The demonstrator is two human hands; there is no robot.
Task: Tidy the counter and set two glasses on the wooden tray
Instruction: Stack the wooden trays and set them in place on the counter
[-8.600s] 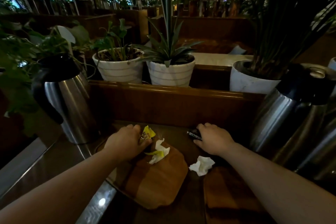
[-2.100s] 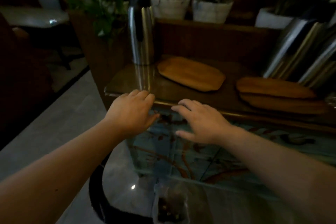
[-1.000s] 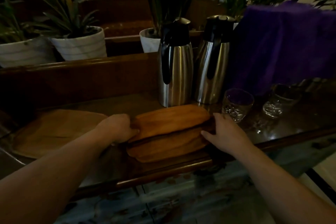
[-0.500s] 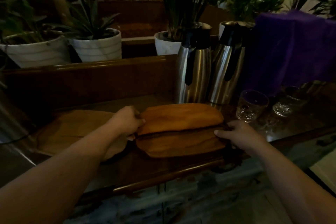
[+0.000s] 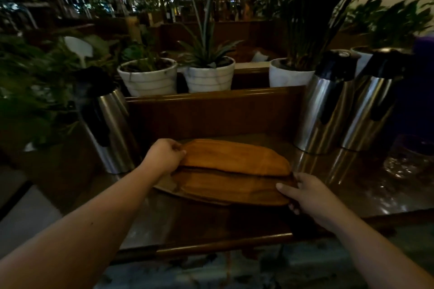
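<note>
Two stacked wooden trays sit at the middle of the dark counter, the upper tray [image 5: 234, 157] lying askew on the lower tray [image 5: 225, 189]. My left hand [image 5: 164, 156] is closed on the left end of the upper tray. My right hand [image 5: 305, 195] grips the right end of the lower one. A paler edge of a third tray [image 5: 164, 186] shows under the stack at the left. One glass [image 5: 408, 159] stands dimly at the far right of the counter. A second glass is not visible.
A steel thermos jug [image 5: 110, 129] stands left of the trays, and two more jugs [image 5: 326, 105] [image 5: 368, 105] stand to the right. A wooden back ledge [image 5: 211, 98] carries white plant pots [image 5: 209, 77]. The counter's front edge [image 5: 211, 245] runs below my arms.
Both hands have slid the two stacked trays to the left, onto the tray that lay alone at the left. The glasses have shifted toward the right edge of view.
</note>
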